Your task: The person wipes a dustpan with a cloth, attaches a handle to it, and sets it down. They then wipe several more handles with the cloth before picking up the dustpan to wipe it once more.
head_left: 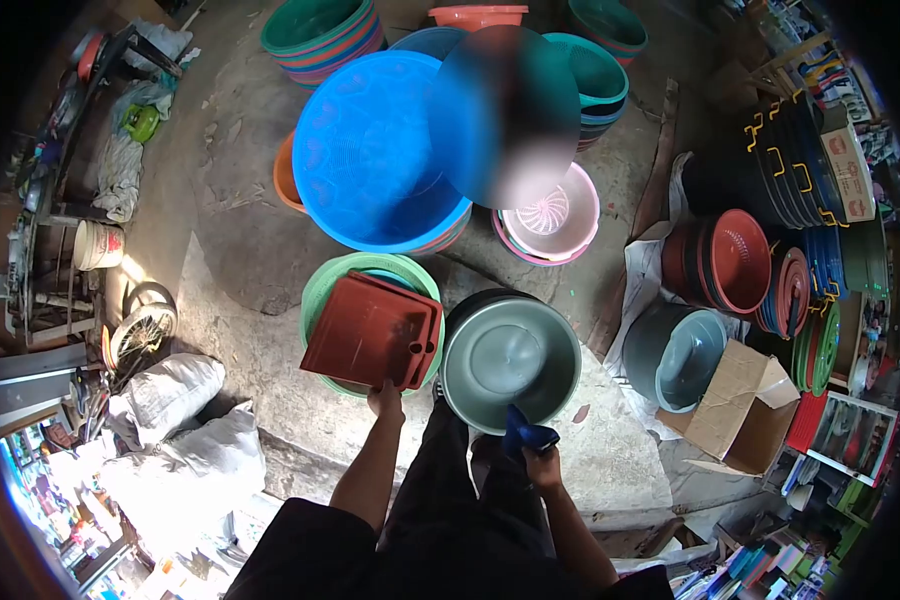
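My left hand (pixel 386 400) is closed on the near edge of a reddish-brown plastic dustpan-like tray (pixel 365 330), which lies over a light green basket (pixel 320 275). In my right hand (pixel 543 467) is a dark blue cloth (pixel 525 436), held at the near rim of a grey-green basin (pixel 510 360). The basin sits on top of a dark stack, right beside the green basket. Fingers of both hands are partly hidden by what they hold.
Ahead stand a large blue basin (pixel 370 150), a pink basin (pixel 560 222) and stacked green tubs (pixel 590 70). Red basins (pixel 738 262), a blue-grey tub (pixel 685 350) and an open cardboard box (pixel 735 405) are at the right. White sacks (pixel 175 395) lie left. A blurred patch covers the top centre.
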The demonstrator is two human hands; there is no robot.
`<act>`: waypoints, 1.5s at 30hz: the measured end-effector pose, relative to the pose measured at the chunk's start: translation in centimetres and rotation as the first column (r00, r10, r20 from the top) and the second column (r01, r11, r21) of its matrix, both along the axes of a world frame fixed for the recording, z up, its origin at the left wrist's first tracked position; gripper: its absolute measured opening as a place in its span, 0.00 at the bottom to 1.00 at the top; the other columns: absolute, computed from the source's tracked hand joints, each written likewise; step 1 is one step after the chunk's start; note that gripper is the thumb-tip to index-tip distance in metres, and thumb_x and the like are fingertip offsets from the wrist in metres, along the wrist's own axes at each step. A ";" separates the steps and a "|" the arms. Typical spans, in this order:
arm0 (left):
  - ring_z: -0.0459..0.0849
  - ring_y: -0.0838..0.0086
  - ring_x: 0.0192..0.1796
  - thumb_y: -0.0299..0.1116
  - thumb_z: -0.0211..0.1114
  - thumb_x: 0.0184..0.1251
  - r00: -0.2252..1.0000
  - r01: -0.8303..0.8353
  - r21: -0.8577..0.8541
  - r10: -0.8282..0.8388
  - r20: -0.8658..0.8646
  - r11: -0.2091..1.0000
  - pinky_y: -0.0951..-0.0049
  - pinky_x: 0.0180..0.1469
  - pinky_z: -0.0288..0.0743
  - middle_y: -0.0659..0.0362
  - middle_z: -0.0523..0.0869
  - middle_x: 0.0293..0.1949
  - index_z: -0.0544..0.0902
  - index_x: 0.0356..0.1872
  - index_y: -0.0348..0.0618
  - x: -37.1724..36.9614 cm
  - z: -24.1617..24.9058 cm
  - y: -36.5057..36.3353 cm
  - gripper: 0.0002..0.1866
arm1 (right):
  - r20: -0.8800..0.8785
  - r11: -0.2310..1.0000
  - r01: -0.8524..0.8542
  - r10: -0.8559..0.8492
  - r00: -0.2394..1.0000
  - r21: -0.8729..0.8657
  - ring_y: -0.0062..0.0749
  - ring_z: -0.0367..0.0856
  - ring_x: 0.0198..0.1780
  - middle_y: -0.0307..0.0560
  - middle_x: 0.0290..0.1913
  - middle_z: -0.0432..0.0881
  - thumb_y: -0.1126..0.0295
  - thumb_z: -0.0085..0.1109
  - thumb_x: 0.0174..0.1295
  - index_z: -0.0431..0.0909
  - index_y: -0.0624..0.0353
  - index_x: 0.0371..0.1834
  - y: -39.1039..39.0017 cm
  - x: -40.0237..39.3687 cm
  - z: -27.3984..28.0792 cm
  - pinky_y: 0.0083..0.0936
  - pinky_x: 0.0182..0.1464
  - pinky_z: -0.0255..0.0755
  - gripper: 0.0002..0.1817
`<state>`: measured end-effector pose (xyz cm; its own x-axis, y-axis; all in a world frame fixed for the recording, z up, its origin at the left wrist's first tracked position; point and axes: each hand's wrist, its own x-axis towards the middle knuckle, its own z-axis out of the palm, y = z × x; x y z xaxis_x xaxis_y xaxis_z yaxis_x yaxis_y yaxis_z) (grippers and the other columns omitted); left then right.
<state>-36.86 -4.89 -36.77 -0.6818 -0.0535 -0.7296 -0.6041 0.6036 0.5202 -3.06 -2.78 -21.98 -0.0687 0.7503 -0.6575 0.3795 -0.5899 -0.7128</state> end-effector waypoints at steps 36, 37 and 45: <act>0.79 0.75 0.48 0.32 0.64 0.70 0.496 0.540 0.703 -0.850 0.179 0.463 0.71 0.49 0.75 0.61 0.78 0.51 0.68 0.63 0.50 53.3 25.6 14.8 0.23 | -0.246 0.470 0.709 -0.714 0.656 0.525 0.40 0.68 0.66 0.54 0.65 0.66 0.91 0.52 0.46 0.48 0.57 0.76 6.0 37.5 14.5 0.30 0.67 0.63 0.49; 0.78 0.78 0.40 0.32 0.65 0.69 0.663 0.405 0.784 -0.742 0.103 0.470 0.75 0.40 0.73 0.63 0.79 0.47 0.68 0.61 0.51 55.7 30.9 15.2 0.23 | -0.249 0.487 0.701 -0.698 0.671 0.521 0.44 0.69 0.66 0.58 0.66 0.66 0.89 0.53 0.47 0.46 0.56 0.77 6.3 37.5 15.1 0.32 0.68 0.63 0.49; 0.68 0.68 0.66 0.45 0.62 0.72 0.851 0.345 0.857 -0.513 -0.114 0.383 0.61 0.69 0.62 0.54 0.73 0.63 0.66 0.66 0.37 56.5 30.9 16.3 0.30 | -0.440 0.520 0.748 -0.605 0.663 0.413 0.44 0.63 0.72 0.59 0.71 0.58 0.90 0.51 0.51 0.42 0.56 0.78 11.0 35.6 17.9 0.34 0.72 0.56 0.49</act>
<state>19.64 11.37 -5.85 -0.3097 0.8896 -0.3358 -0.5114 0.1419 0.8475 32.58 8.21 -4.07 0.5298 0.8278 -0.1845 -0.1744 -0.1066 -0.9789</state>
